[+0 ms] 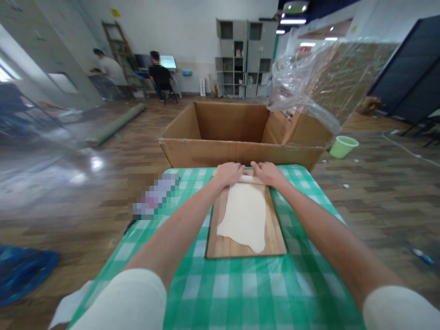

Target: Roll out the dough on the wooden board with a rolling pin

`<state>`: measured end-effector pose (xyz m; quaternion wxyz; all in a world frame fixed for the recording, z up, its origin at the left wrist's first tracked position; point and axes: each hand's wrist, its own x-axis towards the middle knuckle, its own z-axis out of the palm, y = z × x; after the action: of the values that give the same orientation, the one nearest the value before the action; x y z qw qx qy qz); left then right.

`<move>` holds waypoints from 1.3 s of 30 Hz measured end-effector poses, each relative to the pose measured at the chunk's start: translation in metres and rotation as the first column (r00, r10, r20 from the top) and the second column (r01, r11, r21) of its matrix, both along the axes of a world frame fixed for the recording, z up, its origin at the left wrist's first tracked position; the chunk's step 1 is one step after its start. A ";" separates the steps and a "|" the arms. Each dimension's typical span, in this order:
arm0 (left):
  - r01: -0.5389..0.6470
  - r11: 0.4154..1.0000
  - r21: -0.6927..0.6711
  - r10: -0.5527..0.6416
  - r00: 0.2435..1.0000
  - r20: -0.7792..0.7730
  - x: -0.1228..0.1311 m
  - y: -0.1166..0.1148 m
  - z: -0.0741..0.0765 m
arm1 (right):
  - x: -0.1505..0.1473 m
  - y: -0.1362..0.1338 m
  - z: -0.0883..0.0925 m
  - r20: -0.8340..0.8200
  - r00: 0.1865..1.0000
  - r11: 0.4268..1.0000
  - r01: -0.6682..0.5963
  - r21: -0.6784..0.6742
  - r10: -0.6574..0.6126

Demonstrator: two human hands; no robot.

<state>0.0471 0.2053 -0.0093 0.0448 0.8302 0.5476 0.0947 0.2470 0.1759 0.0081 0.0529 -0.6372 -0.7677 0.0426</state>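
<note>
A flat, pale sheet of dough with an uneven near edge lies on a wooden cutting board. Across its far end rests a light wooden rolling pin. My left hand is closed over the pin's left end, and my right hand over its right end. Both arms reach forward, one on each side of the board. The pin's ends are hidden under my hands. Beneath the board is a green and white checked tablecloth.
Just beyond the table stands a large open cardboard box, with clear plastic wrap at its right. A pixelated object sits at the table's left edge. A green bucket stands right, on the floor. Two people sit at the back left.
</note>
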 end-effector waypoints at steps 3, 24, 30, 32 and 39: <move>0.024 0.995 0.094 -0.022 1.000 -0.017 -0.007 -0.031 -0.007 | -0.005 -0.030 -0.010 0.027 0.999 0.996 -0.023 0.088 0.021; 0.315 0.924 0.216 -0.323 0.946 0.003 -0.047 -0.290 0.006 | -0.006 -0.224 -0.030 -0.007 0.981 0.932 -0.184 0.311 0.196; 0.233 0.953 0.192 -0.237 0.972 -0.003 -0.055 -0.278 -0.011 | 0.006 -0.223 -0.029 0.029 0.986 0.960 -0.168 0.226 0.165; 0.196 0.961 0.197 -0.198 0.980 -0.007 -0.057 -0.270 -0.018 | 0.015 -0.221 -0.030 -0.052 0.984 0.968 -0.155 0.198 0.169; 0.180 0.954 0.241 -0.188 0.982 0.008 -0.026 -0.262 -0.013 | 0.041 -0.221 -0.027 -0.381 0.923 0.993 0.084 0.078 -0.048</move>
<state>0.0214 -0.0571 -0.0225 -0.0384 0.8754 0.4517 0.1679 0.2876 -0.0450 -0.0184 0.2307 -0.6394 -0.7223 0.1272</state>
